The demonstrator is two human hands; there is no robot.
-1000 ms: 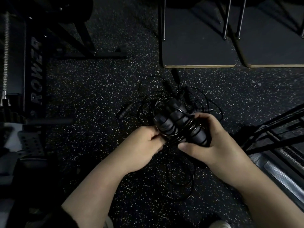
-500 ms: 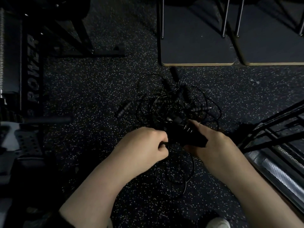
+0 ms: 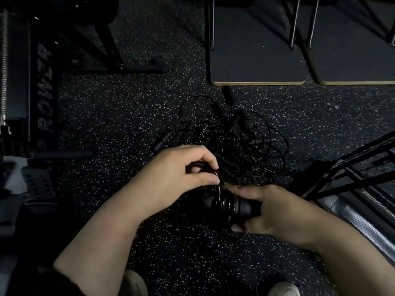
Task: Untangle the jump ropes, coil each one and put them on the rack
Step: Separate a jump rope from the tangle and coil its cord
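A tangle of black jump ropes [image 3: 239, 144] with thin wire cords and ribbed handles lies on the speckled rubber floor. My right hand [image 3: 271, 210] grips a pair of black handles [image 3: 230, 205] held side by side, with wire cord wound around them. Just above and left of it, my left hand [image 3: 181, 169] pinches that cord [image 3: 218, 182] between thumb and fingers where it loops over the handles. A loose handle [image 3: 162, 142] lies apart at the left of the pile. A black metal rack [image 3: 346, 174] stands at the right.
Two dark platforms with pale edges [image 3: 256, 83] and thin metal legs sit at the back. A black machine frame lettered POWER [image 3: 44, 90] fills the left side. My shoe tips [image 3: 282, 289] show at the bottom edge.
My right hand has carried the handles lower and turned them sideways. My left hand has risen and now pinches the cord over them. More cord is wound around the handles.
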